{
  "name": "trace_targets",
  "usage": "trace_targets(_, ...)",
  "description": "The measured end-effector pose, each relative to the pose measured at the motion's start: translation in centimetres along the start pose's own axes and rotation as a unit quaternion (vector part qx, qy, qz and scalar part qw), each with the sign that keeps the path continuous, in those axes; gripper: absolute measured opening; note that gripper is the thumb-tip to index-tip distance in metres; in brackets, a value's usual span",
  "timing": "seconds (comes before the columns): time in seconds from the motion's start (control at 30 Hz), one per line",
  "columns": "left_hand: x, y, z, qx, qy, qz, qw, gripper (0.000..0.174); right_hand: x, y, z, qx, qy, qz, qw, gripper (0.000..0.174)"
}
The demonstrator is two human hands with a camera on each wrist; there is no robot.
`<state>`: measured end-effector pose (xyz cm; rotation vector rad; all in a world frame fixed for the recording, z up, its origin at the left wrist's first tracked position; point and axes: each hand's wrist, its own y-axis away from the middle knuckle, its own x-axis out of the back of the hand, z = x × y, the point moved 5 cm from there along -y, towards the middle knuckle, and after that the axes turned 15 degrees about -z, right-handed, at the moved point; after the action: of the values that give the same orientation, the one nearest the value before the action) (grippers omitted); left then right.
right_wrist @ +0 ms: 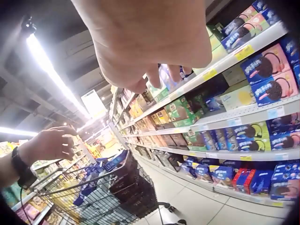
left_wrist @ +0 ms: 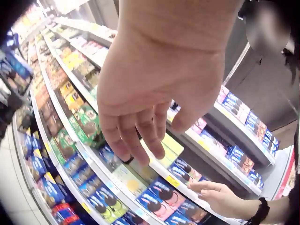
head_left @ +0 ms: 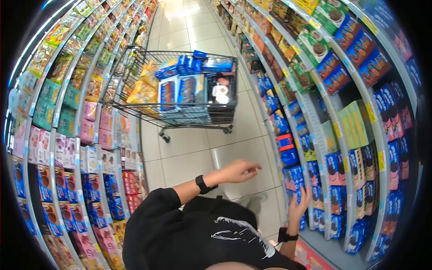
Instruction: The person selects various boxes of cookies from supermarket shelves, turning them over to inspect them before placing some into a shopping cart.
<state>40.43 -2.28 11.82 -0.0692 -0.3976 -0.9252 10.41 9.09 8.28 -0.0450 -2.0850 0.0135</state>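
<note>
My left hand (head_left: 240,171) reaches across in front of my body above the floor, fingers loosely bent, holding nothing. In the left wrist view its fingers (left_wrist: 133,136) hang down in front of the biscuit shelves. My right hand (head_left: 299,207) is raised beside the right-hand shelf, nearest to blue biscuit packs (head_left: 294,177), which it overlaps in the head view. Its fingers look extended in the left wrist view, with nothing held. Cookie boxes with pink and blue fronts (right_wrist: 269,77) stand on the shelf near the right hand in the right wrist view.
A black wire shopping cart (head_left: 153,106) stands ahead in the aisle, loaded with blue boxes (head_left: 186,90), yellow bags (head_left: 143,92) and a black box (head_left: 220,92). Stocked shelves line both sides; the right shelf edge (head_left: 338,130) curves close by. The tiled floor (head_left: 180,157) runs between.
</note>
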Motion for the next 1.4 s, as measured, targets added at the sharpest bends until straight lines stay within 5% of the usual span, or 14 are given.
trace_targets(0.13, 7.1, 10.6, -2.9, 0.010, -0.035, 0.063, 0.997, 0.028, -4.2, -3.4, -7.0, 0.014, -0.061, -0.033, 0.997, 0.039)
trace_targets(0.3, 15.5, 23.2, -5.1, 0.141, -0.009, 0.194, 0.971, 0.027, -7.7, -9.4, -15.4, 0.100, -0.127, -0.098, 0.982, 0.039)
trace_targets(0.5, 22.0, 30.1, -6.2, 0.173, -0.032, 0.302, 0.937, 0.029, -11.3, -18.4, -22.3, 0.188, -0.114, -0.149, 0.964, 0.038)
trace_targets(0.87, 31.1, 27.3, -12.6, 0.269, -0.016, 0.340, 0.901, 0.035, -22.2, -36.2, -34.5, 0.273, -0.195, -0.334, 0.881, 0.041)
trace_targets(1.17, 46.3, 20.5, -14.6, 0.337, -0.119, 0.212, 0.910, 0.043, -24.2, -45.3, -39.0, 0.265, -0.234, -0.385, 0.852, 0.042)
trace_targets(1.4, 53.4, 15.2, -30.9, 0.347, -0.181, 0.212, 0.895, 0.050, -26.8, -45.9, -35.2, 0.170, -0.226, -0.386, 0.878, 0.041)
